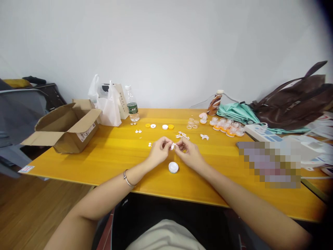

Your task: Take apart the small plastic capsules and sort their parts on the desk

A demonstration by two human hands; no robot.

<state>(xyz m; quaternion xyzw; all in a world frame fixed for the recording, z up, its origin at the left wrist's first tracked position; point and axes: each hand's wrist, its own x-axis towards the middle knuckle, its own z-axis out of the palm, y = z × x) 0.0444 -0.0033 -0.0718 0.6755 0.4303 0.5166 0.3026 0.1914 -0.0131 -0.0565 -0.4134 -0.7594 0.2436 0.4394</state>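
A small white plastic piece (172, 146) is pinched between the fingertips of both my hands. My left hand (160, 149) closes thumb and forefinger on its left side, below a wrist with a silver bangle (127, 178). On the other side, my right hand (189, 152) grips it with curled fingers. Just under the hands a round white disc-shaped part (173, 167) lies on the yellow table (109, 166). Beyond them are flat white cut-out pieces (182, 135), with another such piece (204, 136) farther right. Tiny white parts (150, 144) lie left of my left hand.
Yellow and white rings (170, 127) and clear rings (192, 123) lie farther back. Several orange-and-clear round assemblies (229, 127) stand at right, near a brown bottle (215, 102) and bag (293, 100). A cardboard box (75, 140), plastic bag (110, 111) and water bottle (132, 106) are left.
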